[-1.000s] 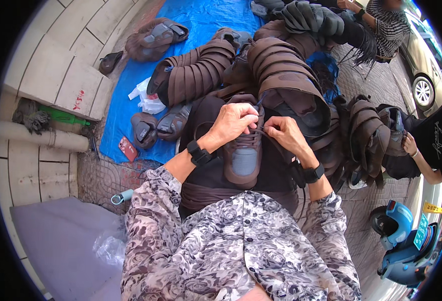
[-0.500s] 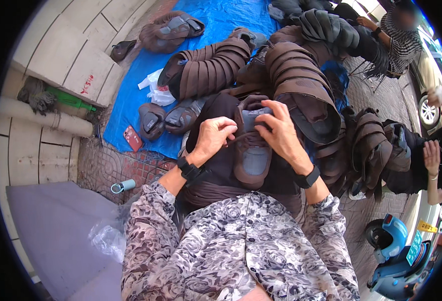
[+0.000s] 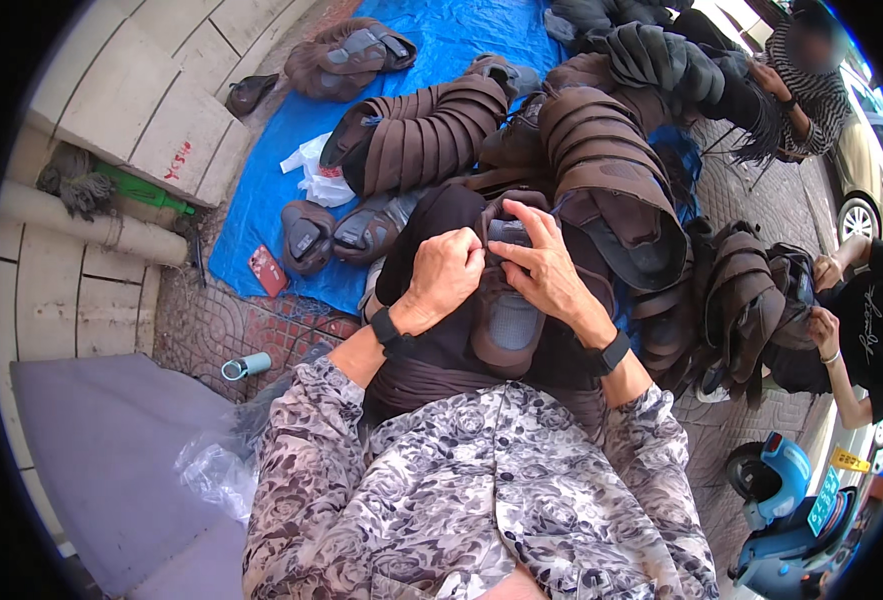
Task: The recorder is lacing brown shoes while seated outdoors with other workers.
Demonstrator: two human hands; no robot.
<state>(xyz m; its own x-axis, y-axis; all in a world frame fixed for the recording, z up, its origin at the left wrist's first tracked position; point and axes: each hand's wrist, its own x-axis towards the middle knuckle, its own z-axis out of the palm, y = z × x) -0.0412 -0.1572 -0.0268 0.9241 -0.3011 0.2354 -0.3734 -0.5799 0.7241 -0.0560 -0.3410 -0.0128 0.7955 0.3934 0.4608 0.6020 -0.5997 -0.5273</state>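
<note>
A brown shoe upper (image 3: 508, 330) with a grey mesh toe lies on my lap, its toe toward me. My left hand (image 3: 441, 275) is closed in a pinch at the left edge of its opening; whatever is between the fingertips is too small to make out. From the other side my right hand (image 3: 551, 275) grips the upper around the tongue, index finger stretched over the far end and thumb nearer the left hand. Part of the opening is hidden behind the fingers.
Nested rows of brown uppers (image 3: 436, 130) lie on a blue tarp (image 3: 251, 225) ahead. A phone (image 3: 267, 270) and a light-blue bottle (image 3: 247, 366) are at left. At right, a co-worker's hands (image 3: 825, 325) handle more uppers, near a blue scooter (image 3: 786, 480).
My left hand has moved right and turned into a tighter fist at the shoe's opening. My right hand has shifted slightly left. The co-worker at right now has both hands on the uppers.
</note>
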